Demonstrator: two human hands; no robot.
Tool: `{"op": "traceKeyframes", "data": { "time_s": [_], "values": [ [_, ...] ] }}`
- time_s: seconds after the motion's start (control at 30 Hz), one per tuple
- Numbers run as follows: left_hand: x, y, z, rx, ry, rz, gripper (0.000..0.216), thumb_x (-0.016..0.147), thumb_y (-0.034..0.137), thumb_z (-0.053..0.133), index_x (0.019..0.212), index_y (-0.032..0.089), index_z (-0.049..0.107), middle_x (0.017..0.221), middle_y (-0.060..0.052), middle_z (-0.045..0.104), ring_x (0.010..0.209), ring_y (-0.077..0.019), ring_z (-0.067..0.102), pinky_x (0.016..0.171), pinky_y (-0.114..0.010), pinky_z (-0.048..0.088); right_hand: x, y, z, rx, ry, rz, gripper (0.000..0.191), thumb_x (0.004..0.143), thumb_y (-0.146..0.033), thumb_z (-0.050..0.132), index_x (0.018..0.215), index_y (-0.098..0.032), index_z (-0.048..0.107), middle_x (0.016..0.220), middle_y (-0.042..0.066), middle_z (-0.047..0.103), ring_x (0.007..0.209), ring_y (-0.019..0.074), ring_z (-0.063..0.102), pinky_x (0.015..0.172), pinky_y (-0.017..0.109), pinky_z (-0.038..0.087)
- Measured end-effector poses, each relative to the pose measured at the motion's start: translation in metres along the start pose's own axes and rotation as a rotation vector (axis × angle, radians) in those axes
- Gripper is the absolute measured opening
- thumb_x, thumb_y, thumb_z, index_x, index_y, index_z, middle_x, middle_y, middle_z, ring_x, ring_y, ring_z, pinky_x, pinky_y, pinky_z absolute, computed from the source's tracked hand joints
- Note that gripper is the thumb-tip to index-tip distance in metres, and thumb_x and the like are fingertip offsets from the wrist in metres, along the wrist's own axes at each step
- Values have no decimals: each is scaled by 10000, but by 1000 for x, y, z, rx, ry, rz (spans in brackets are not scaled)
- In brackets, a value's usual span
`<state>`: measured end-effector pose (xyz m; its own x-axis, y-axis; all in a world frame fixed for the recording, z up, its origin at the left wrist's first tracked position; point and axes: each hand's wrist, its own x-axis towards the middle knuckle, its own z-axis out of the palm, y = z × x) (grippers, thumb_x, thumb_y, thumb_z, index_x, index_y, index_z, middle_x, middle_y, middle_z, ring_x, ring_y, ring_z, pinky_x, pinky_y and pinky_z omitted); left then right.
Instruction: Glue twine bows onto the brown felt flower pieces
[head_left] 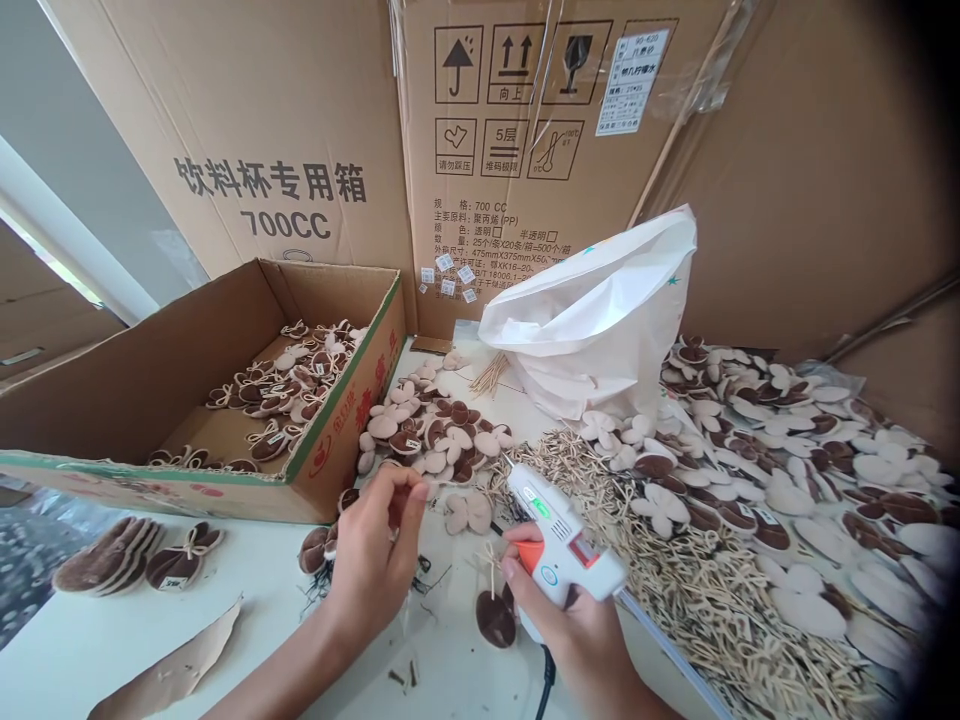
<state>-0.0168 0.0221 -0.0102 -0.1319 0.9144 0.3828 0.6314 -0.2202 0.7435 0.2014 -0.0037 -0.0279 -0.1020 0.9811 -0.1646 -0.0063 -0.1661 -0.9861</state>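
My right hand (574, 625) is wrapped round a white hot glue gun (559, 525) with an orange trigger; its nozzle points up and left, and a clear glue stick (660, 640) extends from its back. My left hand (379, 545) is raised over the table with thumb and fingertips pinched together; whatever lies between them, if anything, is too small to make out. Between the hands lies a brown plush piece (495, 618) with a cord bow, partly hidden by my right hand. A pale bow-shaped plush piece (468, 512) rests just beyond. More brown pieces (313, 550) sit behind my left wrist.
A cardboard box (330, 470) at left holds several finished-looking plush pieces. Cord bows (705, 600) are heaped at right, beside a large plush pile (885, 460). A white bag (592, 350) stands behind. Stacked brown pieces (109, 560) and torn cardboard (172, 665) lie front left.
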Motion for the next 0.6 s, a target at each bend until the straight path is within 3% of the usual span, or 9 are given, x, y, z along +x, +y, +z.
{"op": "traceKeyframes", "data": {
  "time_s": [0.07,0.2,0.27,0.4,0.53,0.6],
  "values": [
    [3,1,-6,-27,40,-14,202,1019,289,556,832,220,527,672,47,499,598,-134,440,595,-261,357,1,2,-2,-11,-11,2,379,920,-521,707,1154,-239,611,874,33,675,711,184,592,603,301,453],
    [8,0,-12,-36,92,45,449,999,254,561,619,203,328,650,28,402,595,-132,350,568,-292,283,1,2,-3,1,-12,17,377,915,-522,712,1135,-232,617,758,-2,626,645,171,545,602,307,459],
    [9,1,-12,-32,108,42,409,987,250,585,636,203,379,665,26,425,604,-132,371,574,-288,300,1,0,-2,5,-4,11,378,901,-519,729,1118,-228,623,739,-5,625,623,167,537,583,302,453],
    [10,2,-9,-88,141,-37,143,947,272,671,901,218,547,755,32,551,634,-128,476,598,-253,397,0,-6,1,16,55,11,400,864,-526,764,1091,-224,636,821,29,685,628,164,563,549,286,433],
    [6,0,-5,-135,3,93,315,1002,257,598,719,209,466,664,36,496,599,-121,436,583,-250,376,-1,-12,5,14,101,24,435,834,-538,786,1089,-217,641,845,44,703,645,179,585,541,286,434],
    [3,0,-2,-119,-88,150,224,1005,240,586,795,210,515,695,27,539,613,-126,464,590,-250,387,-1,-13,5,15,107,22,442,824,-540,792,1085,-214,647,831,44,695,637,187,581,537,293,440]
  ]
}}
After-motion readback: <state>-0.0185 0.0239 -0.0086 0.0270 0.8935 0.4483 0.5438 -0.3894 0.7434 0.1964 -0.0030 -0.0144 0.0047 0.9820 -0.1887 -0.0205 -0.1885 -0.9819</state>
